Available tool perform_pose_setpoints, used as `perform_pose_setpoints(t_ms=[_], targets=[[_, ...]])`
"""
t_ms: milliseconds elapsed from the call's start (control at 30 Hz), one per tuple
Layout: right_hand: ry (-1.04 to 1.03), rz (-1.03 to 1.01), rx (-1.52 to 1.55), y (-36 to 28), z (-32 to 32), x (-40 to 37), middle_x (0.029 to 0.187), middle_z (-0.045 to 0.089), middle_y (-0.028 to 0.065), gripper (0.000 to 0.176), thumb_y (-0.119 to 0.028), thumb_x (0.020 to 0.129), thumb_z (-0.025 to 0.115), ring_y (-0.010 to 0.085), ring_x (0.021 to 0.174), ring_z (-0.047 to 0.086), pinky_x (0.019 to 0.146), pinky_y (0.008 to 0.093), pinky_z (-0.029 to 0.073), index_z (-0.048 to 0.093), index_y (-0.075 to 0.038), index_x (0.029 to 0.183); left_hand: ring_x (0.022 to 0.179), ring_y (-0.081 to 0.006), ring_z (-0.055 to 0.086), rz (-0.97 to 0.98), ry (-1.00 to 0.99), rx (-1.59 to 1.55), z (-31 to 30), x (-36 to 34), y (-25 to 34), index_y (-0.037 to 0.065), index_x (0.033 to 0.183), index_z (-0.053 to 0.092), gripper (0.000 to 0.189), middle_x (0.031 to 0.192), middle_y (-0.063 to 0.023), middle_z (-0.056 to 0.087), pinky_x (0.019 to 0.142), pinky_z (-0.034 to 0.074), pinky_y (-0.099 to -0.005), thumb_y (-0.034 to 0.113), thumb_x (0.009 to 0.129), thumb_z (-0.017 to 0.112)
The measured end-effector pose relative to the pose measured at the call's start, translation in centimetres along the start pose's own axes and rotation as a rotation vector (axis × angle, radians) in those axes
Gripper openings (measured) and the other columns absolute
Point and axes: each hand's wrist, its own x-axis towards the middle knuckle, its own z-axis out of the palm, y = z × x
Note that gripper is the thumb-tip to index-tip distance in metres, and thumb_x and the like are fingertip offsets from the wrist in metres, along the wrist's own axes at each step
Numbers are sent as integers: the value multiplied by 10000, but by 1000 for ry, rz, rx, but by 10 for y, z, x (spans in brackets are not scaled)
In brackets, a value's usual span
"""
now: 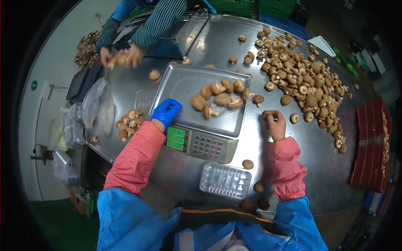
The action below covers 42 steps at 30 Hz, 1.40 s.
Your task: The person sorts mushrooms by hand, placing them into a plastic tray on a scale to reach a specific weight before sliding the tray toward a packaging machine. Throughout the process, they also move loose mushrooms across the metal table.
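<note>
My left hand, in a blue glove, is over the left front edge of the scale's steel pan. Its fingers are curled together, and I see nothing in them. Several brown mushrooms lie on a clear tray at the pan's right side. Green digits glow on the scale's display, beside the keypad. To the right of the scale, my bare right hand has its fingers bent around a mushroom, mostly hidden by them. An unfilled clear plastic tray lies in front of the scale.
A large mushroom heap covers the table's right side. A smaller mushroom pile and plastic bags are at left. Across the table, a co-worker's hands hold mushrooms. A red crate stands at the right edge.
</note>
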Motion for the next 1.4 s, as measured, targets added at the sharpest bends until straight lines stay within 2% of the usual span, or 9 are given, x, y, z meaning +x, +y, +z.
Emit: perform_pose_setpoints(t_ms=[300, 433, 533, 667, 767, 1000, 1133, 1267, 1400], targets=[[-157, -115, 352, -124, 11, -8, 824, 634, 60, 168, -87, 910, 517, 89, 652, 562, 563, 216, 459, 595, 2, 1029, 702, -231, 612, -136, -175, 566, 54, -10, 44, 69, 865, 639, 323, 742, -112, 618, 692, 489, -340, 364, 745, 697], [-109, -448, -53, -145, 59, 15, 884, 613, 159, 163, -94, 850, 566, 281, 844, 600, 767, 343, 479, 646, 1, 956, 863, -372, 634, -156, -195, 586, 64, -2, 51, 45, 960, 654, 392, 896, -215, 657, 748, 494, -422, 392, 785, 604], [22, -721, -504, -160, 75, 18, 852, 544, 150, 124, -92, 808, 604, 319, 857, 547, 752, 404, 459, 640, -14, 898, 884, -344, 632, -170, -162, 536, 70, 3, 43, 55, 952, 635, 373, 926, -180, 654, 773, 498, -402, 388, 784, 643], [127, -566, -564, -158, 59, 25, 882, 554, 165, 165, -92, 841, 558, 345, 847, 560, 757, 414, 466, 641, -15, 962, 901, -347, 628, -195, -105, 444, 74, 5, 43, 50, 1011, 623, 382, 955, -180, 651, 783, 499, -402, 361, 790, 651], [-82, -411, -418, -122, 67, 31, 913, 554, 184, 193, -111, 868, 530, 372, 815, 575, 742, 427, 471, 637, -19, 1001, 890, -359, 629, -206, -73, 414, 79, 9, 45, 39, 1015, 610, 345, 950, -191, 649, 775, 501, -407, 306, 798, 637], [-67, -435, -444, -119, 66, 3, 936, 557, 185, 232, -140, 890, 522, 366, 836, 576, 730, 421, 470, 591, -30, 1081, 846, -295, 672, -225, 69, 332, 69, 18, 32, 4, 1040, 579, 279, 891, -208, 660, 707, 546, -380, 208, 852, 607], [-84, -413, -409, -132, 44, -49, 905, 546, 182, 270, -150, 878, 549, 359, 802, 569, 702, 418, 465, 552, -18, 1114, 799, -257, 674, -484, -6, -442, 58, 22, 42, -18, 1009, 572, 158, 886, -158, 642, 677, 593, -326, 18, 855, 568], [-417, -352, -458, -115, 17, -146, 768, 539, 160, 137, -155, 860, 581, 360, 707, 563, 623, 417, 460, 564, -19, 862, 843, -274, 664, -346, -137, -400, 43, 33, 11, -36, 1064, 551, 222, 968, -164, 618, 708, 605, -342, -46, 843, 549], [-929, -385, -469, -102, -9, -220, 802, 563, 137, 193, -241, 852, 602, 328, 710, 586, 639, 413, 488, 569, -51, 856, 914, -269, 646, -292, -107, -469, 18, 32, 33, -36, 1133, 534, 287, 1008, -165, 609, 753, 599, -344, -53, 847, 523]])
